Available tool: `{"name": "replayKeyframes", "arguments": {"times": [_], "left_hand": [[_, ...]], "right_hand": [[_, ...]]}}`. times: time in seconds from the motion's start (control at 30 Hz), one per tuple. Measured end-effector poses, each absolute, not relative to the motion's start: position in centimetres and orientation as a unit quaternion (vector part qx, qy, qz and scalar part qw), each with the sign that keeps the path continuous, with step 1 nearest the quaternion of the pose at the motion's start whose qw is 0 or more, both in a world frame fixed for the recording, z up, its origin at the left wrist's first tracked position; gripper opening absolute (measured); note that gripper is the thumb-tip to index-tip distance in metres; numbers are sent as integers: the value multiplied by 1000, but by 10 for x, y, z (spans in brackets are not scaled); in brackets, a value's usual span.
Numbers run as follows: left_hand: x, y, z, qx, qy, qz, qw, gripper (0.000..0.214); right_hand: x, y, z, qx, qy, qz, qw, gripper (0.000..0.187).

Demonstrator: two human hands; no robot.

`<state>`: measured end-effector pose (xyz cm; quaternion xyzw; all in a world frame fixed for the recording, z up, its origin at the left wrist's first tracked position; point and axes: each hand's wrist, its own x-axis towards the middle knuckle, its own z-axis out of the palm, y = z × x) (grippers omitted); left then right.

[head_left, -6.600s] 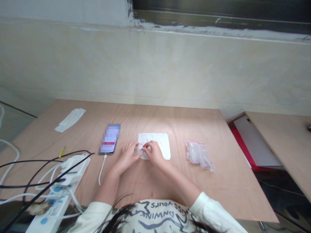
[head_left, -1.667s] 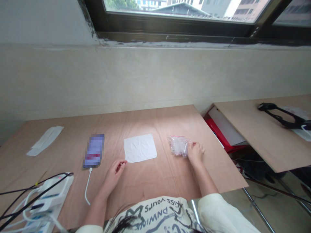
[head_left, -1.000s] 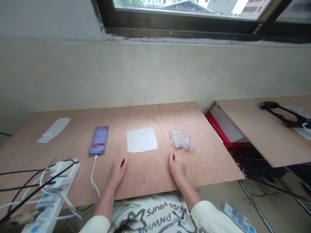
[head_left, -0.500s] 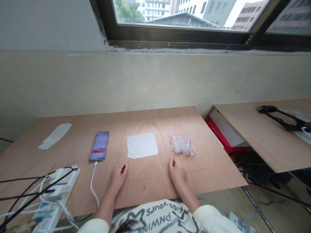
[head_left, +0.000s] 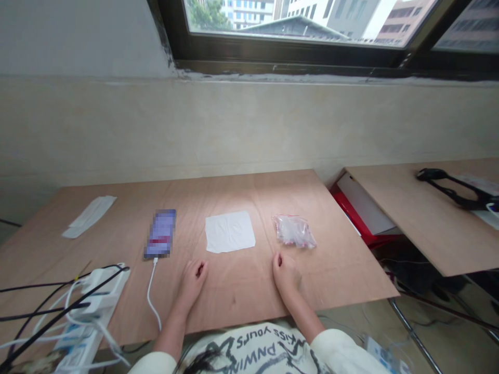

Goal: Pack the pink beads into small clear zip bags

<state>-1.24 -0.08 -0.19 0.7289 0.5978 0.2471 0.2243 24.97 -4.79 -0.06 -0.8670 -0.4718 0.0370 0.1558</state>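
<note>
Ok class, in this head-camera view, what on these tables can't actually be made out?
All in the head view:
Phone screen: pixelated, so nothing on it can be read.
Contents of the clear plastic bag: too small, and obscured by the crumpled plastic.
Black object on the right-hand table: too small and distant to identify.
Power strip: cut off by the bottom edge, partly hidden by cables.

Passing room runs between the white cloth (head_left: 230, 231) and the zip bag (head_left: 294, 231); the charging cable (head_left: 148, 298) obstructs leftward.
</note>
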Motion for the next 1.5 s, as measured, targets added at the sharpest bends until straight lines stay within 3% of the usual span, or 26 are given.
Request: {"name": "replayKeyframes", "arguments": {"times": [1.5], "left_hand": [[-10,-3,0,725,605,242,224,24]], "right_hand": [[250,-48,1,-869,-472,50,138,35]]}}
